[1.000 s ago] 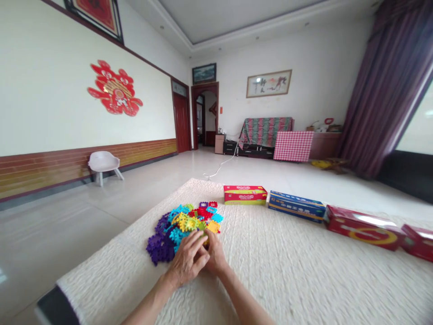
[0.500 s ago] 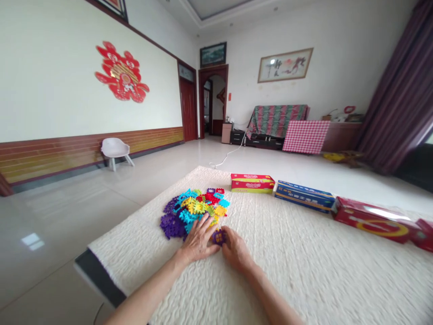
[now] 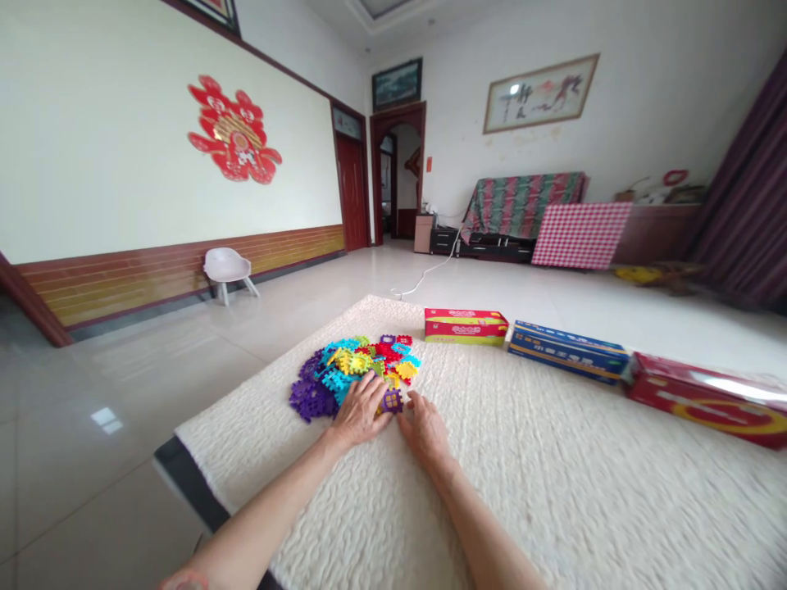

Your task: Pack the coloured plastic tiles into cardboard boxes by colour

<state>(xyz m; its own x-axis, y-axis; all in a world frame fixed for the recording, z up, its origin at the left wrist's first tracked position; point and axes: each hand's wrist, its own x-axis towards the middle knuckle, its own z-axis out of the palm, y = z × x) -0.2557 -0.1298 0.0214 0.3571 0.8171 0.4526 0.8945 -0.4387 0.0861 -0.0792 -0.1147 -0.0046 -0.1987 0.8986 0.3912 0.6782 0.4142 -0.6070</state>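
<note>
A pile of plastic interlocking pieces [image 3: 338, 373] in purple, blue, yellow, red and green lies on the cream textured cover [image 3: 522, 459]. At the pile's near right edge is a purple window-shaped piece [image 3: 392, 401]. My left hand [image 3: 362, 410] rests against the near side of the pile, its thumb and fingers around the left part of that purple piece. Just right of the piece, my right hand [image 3: 425, 426] has its fingers curved and apart, with nothing seen between them.
Beyond the pile stand a red and green box [image 3: 466, 328], a blue box [image 3: 566, 352] and a dark red box [image 3: 707, 397] in a row toward the right. A white chair [image 3: 227, 266] is on the floor at the left.
My right hand has let go of the purple window piece and opened a little to its right. My left hand remains at the piece. The view has shifted slightly.
</note>
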